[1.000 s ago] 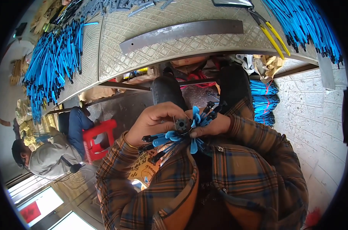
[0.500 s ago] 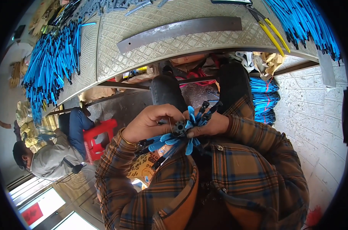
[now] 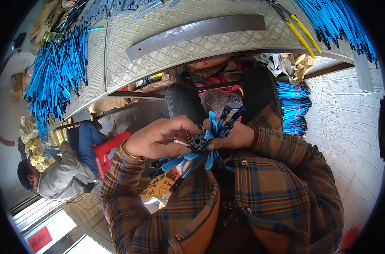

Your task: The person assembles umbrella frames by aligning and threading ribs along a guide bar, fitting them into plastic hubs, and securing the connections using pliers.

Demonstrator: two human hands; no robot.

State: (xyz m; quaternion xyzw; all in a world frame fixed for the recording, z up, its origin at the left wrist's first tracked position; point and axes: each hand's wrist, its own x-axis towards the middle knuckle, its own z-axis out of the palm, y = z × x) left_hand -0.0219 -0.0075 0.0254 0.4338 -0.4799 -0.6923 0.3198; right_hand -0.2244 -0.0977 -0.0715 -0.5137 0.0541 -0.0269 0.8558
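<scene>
Above my lap, both hands work at a dark, toothed round hub point(image 3: 197, 141) with a hole in its middle. Blue strips point(image 3: 187, 156) with black ends fan out around it. My left hand point(image 3: 160, 137) is closed at the hub's left side, thumb pressed against its edge. A thin wire point(image 3: 188, 136) stands up by those fingers; where it is held I cannot make out. My right hand point(image 3: 235, 136) wraps around more black-ended blue strips point(image 3: 212, 122) on the hub's right, its thumb at the hub's rim.
Ahead is a table point(image 3: 175, 57) bearing a curved metal bar point(image 3: 196, 34), yellow-handled pliers point(image 3: 300, 34) and heaps of blue strips point(image 3: 59, 70). Tied blue bundles point(image 3: 295, 108) stand by the white wall. A co-worker point(image 3: 63, 173) sits at left near a red stool point(image 3: 108, 152).
My left hand has shifted slightly left, its fingers lifting a little from the hub. The hub has turned or tilted slightly in my grip. The co-worker's body has moved slightly.
</scene>
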